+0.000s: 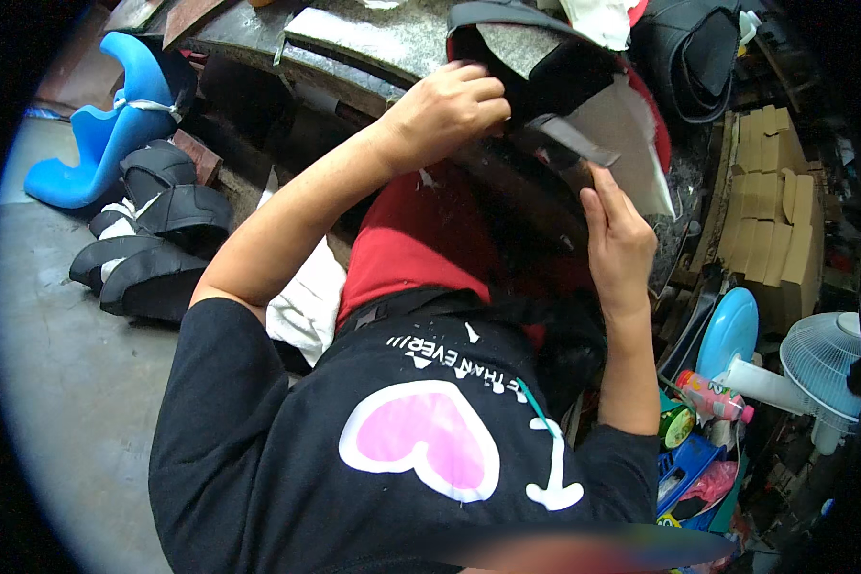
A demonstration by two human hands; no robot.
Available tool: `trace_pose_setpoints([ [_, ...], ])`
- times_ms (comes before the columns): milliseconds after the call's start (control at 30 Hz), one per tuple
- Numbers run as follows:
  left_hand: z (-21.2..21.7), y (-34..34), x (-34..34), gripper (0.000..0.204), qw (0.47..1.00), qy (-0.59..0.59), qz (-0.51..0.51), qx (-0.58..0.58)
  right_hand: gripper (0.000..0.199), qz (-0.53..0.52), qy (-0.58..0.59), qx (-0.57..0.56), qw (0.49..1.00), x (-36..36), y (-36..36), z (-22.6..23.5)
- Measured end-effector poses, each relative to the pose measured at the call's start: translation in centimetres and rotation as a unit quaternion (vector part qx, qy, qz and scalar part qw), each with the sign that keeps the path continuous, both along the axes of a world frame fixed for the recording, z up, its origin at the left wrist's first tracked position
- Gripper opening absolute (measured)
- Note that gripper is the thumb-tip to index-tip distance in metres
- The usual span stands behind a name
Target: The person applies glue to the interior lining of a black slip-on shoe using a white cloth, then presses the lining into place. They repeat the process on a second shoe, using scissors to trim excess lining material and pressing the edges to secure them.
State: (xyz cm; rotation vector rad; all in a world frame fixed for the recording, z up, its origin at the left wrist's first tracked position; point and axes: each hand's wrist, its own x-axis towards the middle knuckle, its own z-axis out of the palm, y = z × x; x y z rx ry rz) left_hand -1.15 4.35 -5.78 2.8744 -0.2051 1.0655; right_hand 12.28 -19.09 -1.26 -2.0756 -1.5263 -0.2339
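Observation:
In front of me, a black curved workpiece with red edging (564, 77) lies at the bench's near edge. My left hand (457, 107) is closed, its fingertips pinched at the left side of this piece. Whatever sits between those fingers is too small to make out. To the right, my right hand (620, 230) grips a hammer (572, 142) with a dark grey metal head; its handle is mostly hidden by my fingers. The hammer head is just over the dark part of the workpiece. A beige panel with a red border (631, 143) hangs down beside it.
The worn stone-like bench (344, 48) runs across the far side. Left on the floor are a blue moulded seat (86, 158) and stacked black curved pieces (167, 230). A black rolled piece (689, 57), cardboard boxes (770, 210) and a fan (823, 359) stand right.

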Motion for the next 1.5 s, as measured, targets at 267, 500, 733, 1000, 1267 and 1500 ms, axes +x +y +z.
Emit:
trace_pose_setpoints([
  [267, 0.2, -0.1, 0.2, 0.020, 1.000, 0.002, -0.002, -0.031, 0.037, 0.027, 0.228, 0.198, 0.953, 1.0, -1.5, 1.3],
  [500, 1.6, -1.3, 1.0, 0.029, 1.000, 0.018, 0.006, -0.003, 0.033, -0.016, 0.238, 0.022, 0.971, 2.5, -3.5, -1.0],
  [733, 1.8, -4.4, 4.1, 0.045, 0.987, 0.136, 0.068, 0.044, 0.035, -0.187, 0.234, 0.225, 0.927, 7.9, -8.2, -0.4],
  [1000, 6.2, -3.8, 2.0, 0.028, 0.999, 0.038, -0.012, -0.016, 0.030, -0.314, -0.072, -0.086, 0.943, 10.6, -9.6, -3.6],
  [1267, 6.5, -5.4, -0.2, 0.037, 0.549, 0.002, -0.269, -0.792, 0.111, 0.122, 0.550, 0.220, 0.796, 6.5, -1.8, -1.5],
  [1500, 1.4, -3.6, -1.6, 0.036, 0.491, -0.032, -0.186, -0.850, 0.045, 0.109, 0.724, 0.220, 0.645, 4.8, -0.4, -2.2],
])
